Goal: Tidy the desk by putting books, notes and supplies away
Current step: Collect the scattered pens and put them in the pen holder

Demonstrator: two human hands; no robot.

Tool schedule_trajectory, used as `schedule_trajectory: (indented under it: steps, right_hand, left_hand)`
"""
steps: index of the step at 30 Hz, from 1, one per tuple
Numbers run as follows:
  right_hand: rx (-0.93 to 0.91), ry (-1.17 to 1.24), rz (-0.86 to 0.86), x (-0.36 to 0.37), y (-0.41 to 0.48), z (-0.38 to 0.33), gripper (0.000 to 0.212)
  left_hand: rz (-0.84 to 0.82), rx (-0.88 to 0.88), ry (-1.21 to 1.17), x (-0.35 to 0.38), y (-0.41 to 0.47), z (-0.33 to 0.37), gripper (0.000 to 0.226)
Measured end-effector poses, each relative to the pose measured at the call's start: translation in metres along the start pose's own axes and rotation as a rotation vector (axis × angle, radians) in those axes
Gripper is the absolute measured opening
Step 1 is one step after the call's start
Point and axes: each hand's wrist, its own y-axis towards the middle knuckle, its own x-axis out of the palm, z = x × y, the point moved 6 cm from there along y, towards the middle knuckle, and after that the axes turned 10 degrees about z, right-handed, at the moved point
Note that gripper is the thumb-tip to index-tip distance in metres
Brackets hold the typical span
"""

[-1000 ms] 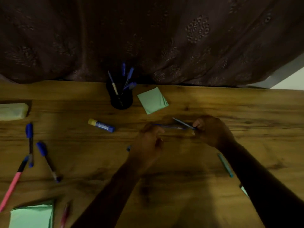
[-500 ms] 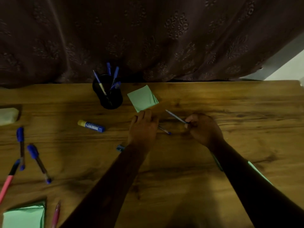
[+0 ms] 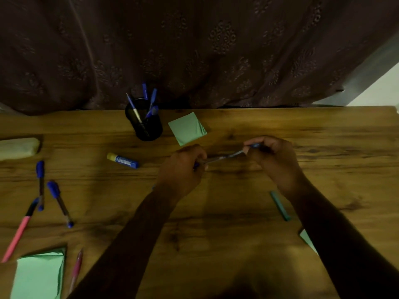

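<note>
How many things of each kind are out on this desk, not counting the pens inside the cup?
Loose pens: 5
Pen gripped between left hand and right hand: 1
Green note pads: 3, one mostly hidden
Glue stick: 1
Pen cup: 1
Pale yellowish lump: 1
Total seen: 12

Count: 1 black pen holder (image 3: 149,128) with 4 pens (image 3: 153,96) standing in it; 2 blue-capped pens (image 3: 41,184) and 2 pink pens (image 3: 18,231) loose at left; 1 teal pen (image 3: 279,205); 1 held pen (image 3: 222,157); 1 glue stick (image 3: 123,160); 3 green note pads (image 3: 186,131), one mostly hidden; 1 pale yellowish block (image 3: 17,147).
</note>
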Motion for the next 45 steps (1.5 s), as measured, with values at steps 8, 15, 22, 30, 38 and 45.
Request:
schedule_trajectory:
  steps: [8,15,22,30,38,45]
  right_hand:
    - [-0.117,-0.043,-0.278,0.014,-0.017,-0.023,0.008]
    - [-0.183,-0.034,-0.461,0.016,-0.046,-0.025,0.012]
    - [-0.207,-0.009,-0.523,0.034,-0.067,-0.036,0.013]
    - [-0.186,0.038,-0.572,0.109,-0.106,-0.053,0.011]
    - [-0.043,0.058,-0.543,0.216,-0.137,-0.08,0.019]
    - [-0.057,-0.013,-0.601,0.291,-0.164,-0.105,0.022]
  left_hand:
    - [0.072,-0.353,-0.536,-0.011,-0.023,0.037,0.012]
    - [0.148,-0.457,-0.562,0.0,-0.066,0.057,0.021]
    - [0.234,-0.487,-0.556,-0.01,-0.107,0.045,0.013]
    - [0.394,-0.526,-0.959,-0.048,-0.118,-0.01,0.033]
    - [0.268,-0.649,-1.164,-0.079,-0.145,-0.095,0.026]
    - [0.279,-0.699,-1.202,-0.124,-0.168,-0.151,0.028]
